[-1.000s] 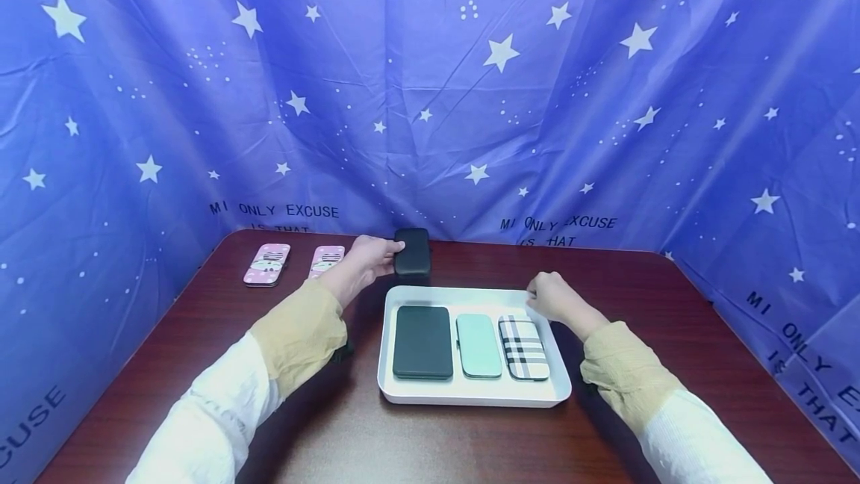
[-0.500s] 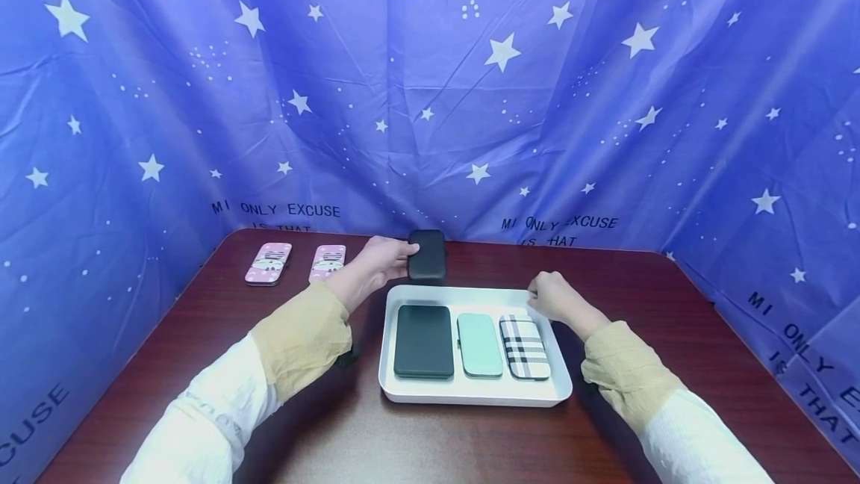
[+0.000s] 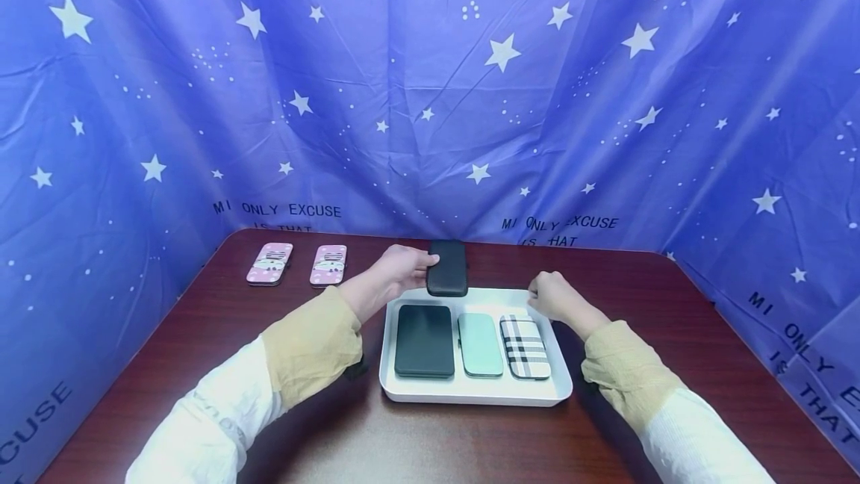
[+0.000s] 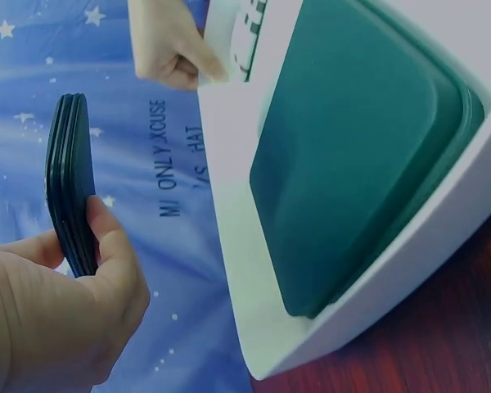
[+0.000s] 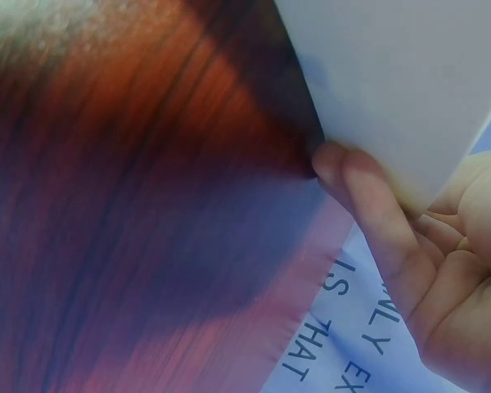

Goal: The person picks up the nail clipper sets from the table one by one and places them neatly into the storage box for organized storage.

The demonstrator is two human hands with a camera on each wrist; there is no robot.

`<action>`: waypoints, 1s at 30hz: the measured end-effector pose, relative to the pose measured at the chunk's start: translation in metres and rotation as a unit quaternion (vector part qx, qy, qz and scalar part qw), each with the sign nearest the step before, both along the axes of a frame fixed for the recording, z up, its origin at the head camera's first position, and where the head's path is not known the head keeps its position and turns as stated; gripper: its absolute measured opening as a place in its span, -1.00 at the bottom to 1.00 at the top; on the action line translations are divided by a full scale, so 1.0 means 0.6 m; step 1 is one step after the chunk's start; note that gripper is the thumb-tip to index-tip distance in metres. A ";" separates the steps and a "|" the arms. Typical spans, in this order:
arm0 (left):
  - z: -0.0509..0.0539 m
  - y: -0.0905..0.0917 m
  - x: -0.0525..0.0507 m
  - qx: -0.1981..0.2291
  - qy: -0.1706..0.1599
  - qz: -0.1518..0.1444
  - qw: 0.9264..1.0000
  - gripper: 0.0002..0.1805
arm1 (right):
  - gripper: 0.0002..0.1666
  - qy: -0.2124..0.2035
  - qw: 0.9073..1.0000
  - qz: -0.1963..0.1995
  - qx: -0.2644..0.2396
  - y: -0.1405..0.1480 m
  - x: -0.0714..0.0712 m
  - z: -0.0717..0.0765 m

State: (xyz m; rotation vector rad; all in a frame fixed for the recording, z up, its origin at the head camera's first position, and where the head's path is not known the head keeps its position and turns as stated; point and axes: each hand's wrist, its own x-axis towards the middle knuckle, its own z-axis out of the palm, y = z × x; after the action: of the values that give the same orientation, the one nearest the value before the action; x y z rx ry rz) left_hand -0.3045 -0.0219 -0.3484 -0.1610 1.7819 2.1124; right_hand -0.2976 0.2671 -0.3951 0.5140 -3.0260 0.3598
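My left hand [image 3: 396,269] pinches a slim black case [image 3: 447,269] by its left edge, thumb on one face and fingers on the other. In the left wrist view the held case [image 4: 69,176] shows its layered edge. It hangs above the far rim of a white tray [image 3: 470,397]. Inside the tray lie a larger dark green case [image 3: 424,342], a mint green case [image 3: 480,345] and a black-and-white plaid case [image 3: 525,347], side by side. At the far right corner my right hand [image 3: 559,297] grips the tray's rim between thumb and fingers.
Two pink patterned cases, a left one [image 3: 269,264] and a right one [image 3: 328,266], lie at the back left of the dark red wooden table [image 3: 201,334]. A blue curtain with stars [image 3: 430,95] hangs behind the table and along its sides.
My left hand has carried the black case rightward and slightly nearer, from behind the tray's left corner to above its far rim. The right hand stays on the tray corner.
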 end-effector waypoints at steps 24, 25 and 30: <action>-0.019 0.058 0.029 -0.024 0.000 -0.044 0.999 -0.62 | -0.37 0.003 1.000 -0.004 0.001 0.000 -0.001 -0.004; -0.021 0.061 0.030 -0.023 0.001 -0.047 0.999 -0.62 | -0.37 0.005 1.000 -0.002 -0.001 0.000 -0.002 -0.004; -0.028 0.076 0.038 -0.025 -0.001 -0.065 0.998 -0.61 | -0.37 0.010 1.000 0.005 -0.007 0.002 -0.003 -0.004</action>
State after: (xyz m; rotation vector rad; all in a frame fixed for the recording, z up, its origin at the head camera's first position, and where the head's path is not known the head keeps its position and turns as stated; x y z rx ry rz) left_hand -0.2815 0.0237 -0.3651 -0.0589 1.7944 1.9765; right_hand -0.2992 0.2686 -0.3977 0.5290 -2.9996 0.3741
